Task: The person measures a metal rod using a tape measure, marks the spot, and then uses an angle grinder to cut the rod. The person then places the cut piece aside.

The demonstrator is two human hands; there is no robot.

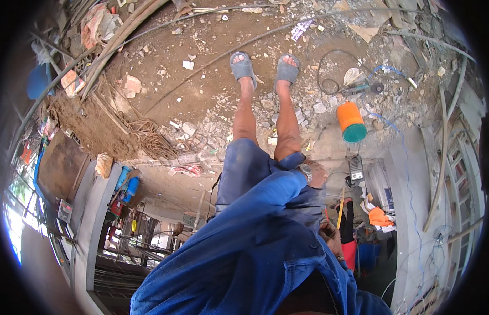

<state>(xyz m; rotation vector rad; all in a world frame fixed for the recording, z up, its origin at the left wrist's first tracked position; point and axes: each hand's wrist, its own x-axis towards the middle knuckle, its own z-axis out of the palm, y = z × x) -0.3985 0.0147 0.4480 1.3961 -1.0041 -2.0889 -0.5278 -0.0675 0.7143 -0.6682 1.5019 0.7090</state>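
Note:
My left arm, in a blue sleeve, crosses my body to the right. My left hand (318,174), with a watch (306,170) at its wrist, rests by my right knee; its fingers are mostly hidden. Lower down, close against my right side, my right hand (331,239) is bent inward. Its fingers look curled, but what they hold, if anything, cannot be made out. A thin yellow strip (340,208) stands just beside it. My feet in grey slippers (242,66) are on the dirt ground.
Ahead right are an orange container with a green end (351,122), an angle grinder (365,88) and a grey box-shaped device (355,167). Blue cable (404,142) runs down the right. A rope pile (152,137), rubble and long poles (123,42) lie left. Concrete pillars flank me.

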